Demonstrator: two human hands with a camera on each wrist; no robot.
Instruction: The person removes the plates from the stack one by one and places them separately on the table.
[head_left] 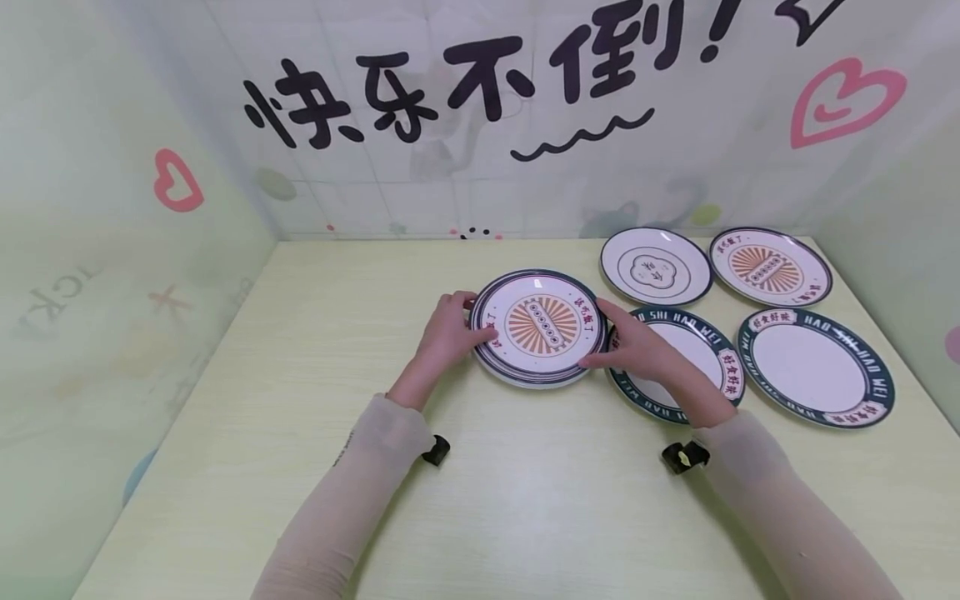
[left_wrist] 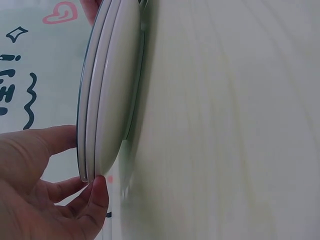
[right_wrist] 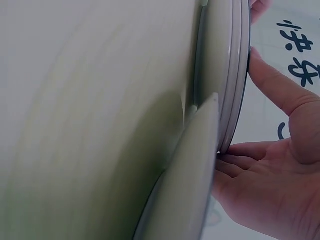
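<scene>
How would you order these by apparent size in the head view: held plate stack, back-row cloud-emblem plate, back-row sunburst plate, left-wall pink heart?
1. Held plate stack, also nearer the camera
2. Back-row cloud-emblem plate and back-row sunburst plate: too alike to rank
3. Left-wall pink heart

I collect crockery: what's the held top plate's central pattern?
The top plate has an orange sunburst, clearest in the head view.

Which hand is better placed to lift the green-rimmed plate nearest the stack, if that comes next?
Probably the right hand: it grips the plate stack close beside that green-rimmed plate. The left hand grips the stack's opposite edge, farther away.
</scene>
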